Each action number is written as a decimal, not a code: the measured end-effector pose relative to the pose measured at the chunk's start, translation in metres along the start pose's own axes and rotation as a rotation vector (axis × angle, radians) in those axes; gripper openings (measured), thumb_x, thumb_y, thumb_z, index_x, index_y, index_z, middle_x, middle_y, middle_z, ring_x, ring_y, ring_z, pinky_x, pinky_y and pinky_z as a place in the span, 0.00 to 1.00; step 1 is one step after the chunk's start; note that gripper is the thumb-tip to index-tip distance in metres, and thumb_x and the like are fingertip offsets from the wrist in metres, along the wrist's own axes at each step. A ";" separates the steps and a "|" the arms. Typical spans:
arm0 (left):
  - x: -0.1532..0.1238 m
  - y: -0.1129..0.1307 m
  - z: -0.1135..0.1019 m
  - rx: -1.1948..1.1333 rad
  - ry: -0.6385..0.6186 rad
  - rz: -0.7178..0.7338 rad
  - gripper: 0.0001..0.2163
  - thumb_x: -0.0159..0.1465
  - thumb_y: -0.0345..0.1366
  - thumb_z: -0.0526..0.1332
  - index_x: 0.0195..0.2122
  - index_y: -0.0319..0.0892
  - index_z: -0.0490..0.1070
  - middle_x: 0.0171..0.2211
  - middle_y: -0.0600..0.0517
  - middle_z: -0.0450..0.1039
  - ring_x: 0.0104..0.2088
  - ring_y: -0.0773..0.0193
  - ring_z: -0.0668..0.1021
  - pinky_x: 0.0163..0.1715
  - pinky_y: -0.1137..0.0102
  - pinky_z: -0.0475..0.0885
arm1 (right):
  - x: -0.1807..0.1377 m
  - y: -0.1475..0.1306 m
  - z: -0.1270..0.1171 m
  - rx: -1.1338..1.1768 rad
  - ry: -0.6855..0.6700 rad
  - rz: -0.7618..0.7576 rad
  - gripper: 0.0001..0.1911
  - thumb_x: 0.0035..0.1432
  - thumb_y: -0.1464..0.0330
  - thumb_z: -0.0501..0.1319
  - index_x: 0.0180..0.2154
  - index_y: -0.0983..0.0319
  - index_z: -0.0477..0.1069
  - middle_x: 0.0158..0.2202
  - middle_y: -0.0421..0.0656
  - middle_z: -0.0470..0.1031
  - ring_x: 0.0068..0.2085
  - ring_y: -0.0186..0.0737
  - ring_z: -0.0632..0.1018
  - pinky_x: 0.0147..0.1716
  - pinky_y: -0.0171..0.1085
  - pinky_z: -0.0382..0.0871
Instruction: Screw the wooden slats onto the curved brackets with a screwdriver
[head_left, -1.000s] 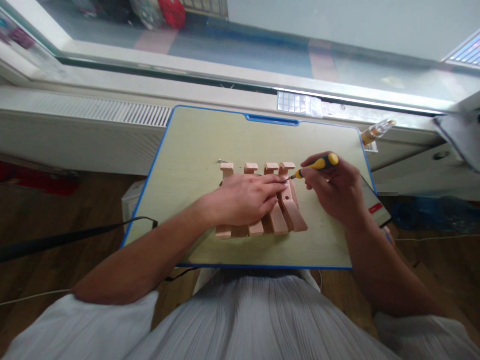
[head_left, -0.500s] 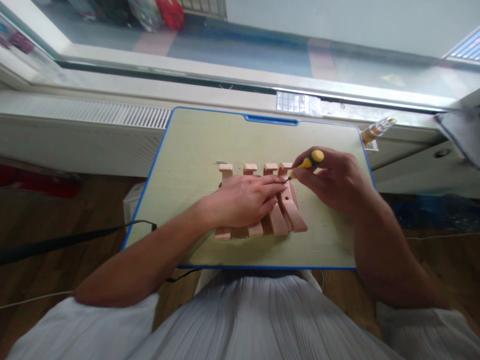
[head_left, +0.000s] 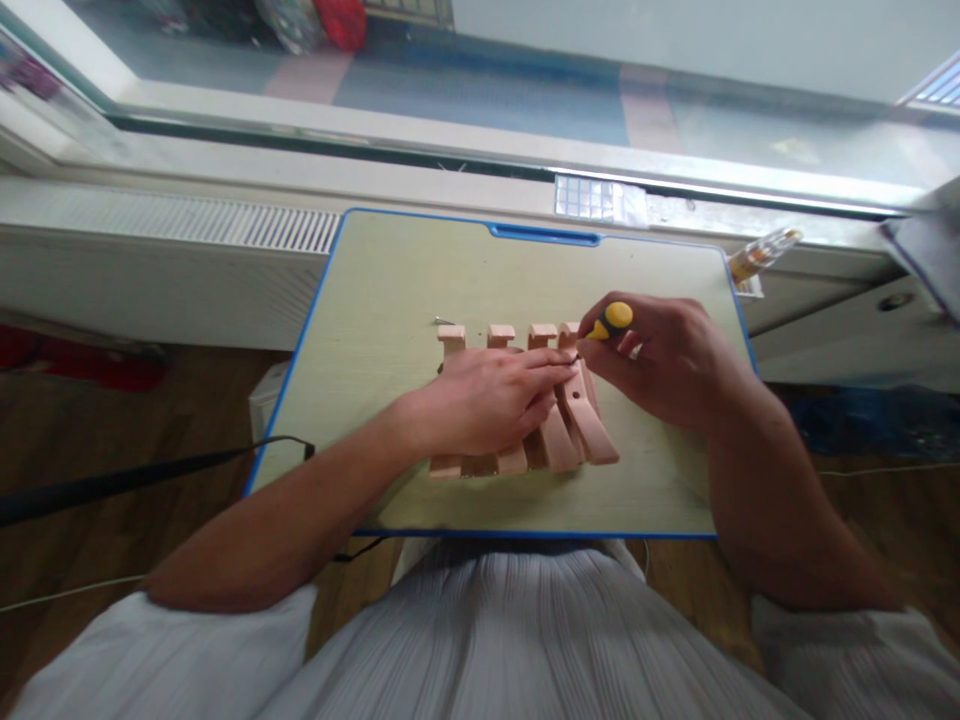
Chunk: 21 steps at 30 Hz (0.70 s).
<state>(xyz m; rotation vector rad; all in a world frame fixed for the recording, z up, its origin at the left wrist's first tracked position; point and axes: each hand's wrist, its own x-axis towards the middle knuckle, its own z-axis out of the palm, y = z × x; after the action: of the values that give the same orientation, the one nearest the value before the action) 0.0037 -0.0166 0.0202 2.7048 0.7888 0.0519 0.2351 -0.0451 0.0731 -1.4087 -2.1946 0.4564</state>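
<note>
My right hand [head_left: 656, 355] grips a yellow-and-black screwdriver [head_left: 613, 320], its shaft angled down to the left. The driver's tip meets the rightmost slat of a pale wooden rack [head_left: 589, 425] close to my left fingertips; any screw there is too small to make out clearly. Across the rack's slats lies my left hand [head_left: 495, 400], fingers stretched to the right and thumb tucked lower, holding the wood down. It hides the rack's middle. A dark hole shows in the rightmost slat. One small metal screw [head_left: 444, 321] rests beyond the rack's far left end.
The rack lies on a pale folding table [head_left: 405, 270] with a blue rim. Behind it are a window sill with a clear plastic packet [head_left: 589, 198] and a white radiator [head_left: 225, 225]. A clear bottle-like container [head_left: 761, 257] stands off the far right corner. A black strap [head_left: 150, 475] hangs at left.
My right hand has turned the screwdriver, and its handle has shifted slightly left and down, standing more upright. My left hand stays put on the rack.
</note>
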 end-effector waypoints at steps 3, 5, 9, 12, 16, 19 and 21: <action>0.000 -0.001 0.001 0.004 0.009 0.008 0.22 0.81 0.42 0.49 0.71 0.49 0.71 0.76 0.54 0.65 0.68 0.56 0.78 0.68 0.62 0.70 | 0.001 0.001 0.001 0.009 -0.005 -0.013 0.06 0.66 0.67 0.64 0.40 0.61 0.80 0.29 0.41 0.80 0.28 0.36 0.76 0.30 0.37 0.65; 0.000 -0.001 0.001 0.006 0.007 0.007 0.22 0.81 0.42 0.49 0.71 0.49 0.72 0.75 0.54 0.66 0.67 0.56 0.78 0.68 0.62 0.70 | 0.001 0.002 0.002 -0.001 0.004 -0.007 0.06 0.66 0.67 0.65 0.40 0.61 0.79 0.28 0.40 0.79 0.28 0.36 0.75 0.30 0.37 0.64; 0.000 0.000 0.000 0.001 0.006 0.001 0.22 0.81 0.43 0.49 0.71 0.50 0.71 0.74 0.54 0.68 0.66 0.57 0.79 0.66 0.63 0.71 | 0.000 0.004 0.006 -0.015 0.057 0.038 0.06 0.65 0.67 0.65 0.34 0.60 0.75 0.26 0.39 0.76 0.27 0.35 0.73 0.30 0.38 0.63; 0.000 0.000 0.000 -0.003 0.015 -0.001 0.22 0.81 0.43 0.50 0.71 0.51 0.71 0.74 0.55 0.69 0.65 0.57 0.80 0.64 0.63 0.72 | -0.004 0.006 0.012 0.031 0.101 0.049 0.06 0.67 0.66 0.65 0.36 0.59 0.76 0.28 0.39 0.77 0.27 0.35 0.72 0.30 0.38 0.64; -0.001 -0.002 0.002 -0.006 0.030 0.002 0.21 0.81 0.43 0.51 0.71 0.52 0.71 0.75 0.57 0.67 0.64 0.57 0.80 0.62 0.62 0.74 | -0.009 0.008 0.017 0.100 0.155 0.045 0.07 0.69 0.64 0.64 0.39 0.60 0.77 0.31 0.40 0.79 0.28 0.34 0.73 0.31 0.38 0.65; -0.001 -0.002 0.003 -0.004 0.031 0.002 0.21 0.81 0.43 0.51 0.71 0.53 0.71 0.75 0.57 0.66 0.65 0.58 0.80 0.63 0.62 0.73 | -0.011 0.010 0.020 0.121 0.181 0.043 0.07 0.70 0.64 0.64 0.38 0.59 0.76 0.31 0.40 0.79 0.28 0.34 0.73 0.31 0.37 0.66; -0.001 -0.002 0.003 -0.003 0.028 -0.004 0.22 0.81 0.44 0.51 0.71 0.53 0.71 0.75 0.57 0.66 0.66 0.58 0.79 0.64 0.62 0.73 | -0.012 0.011 0.021 0.124 0.195 0.042 0.08 0.70 0.63 0.65 0.37 0.58 0.75 0.31 0.39 0.79 0.28 0.34 0.73 0.30 0.37 0.66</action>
<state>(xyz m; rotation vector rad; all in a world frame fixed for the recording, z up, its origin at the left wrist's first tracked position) 0.0022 -0.0166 0.0172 2.7052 0.8008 0.0897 0.2355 -0.0517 0.0478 -1.3742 -1.9521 0.4424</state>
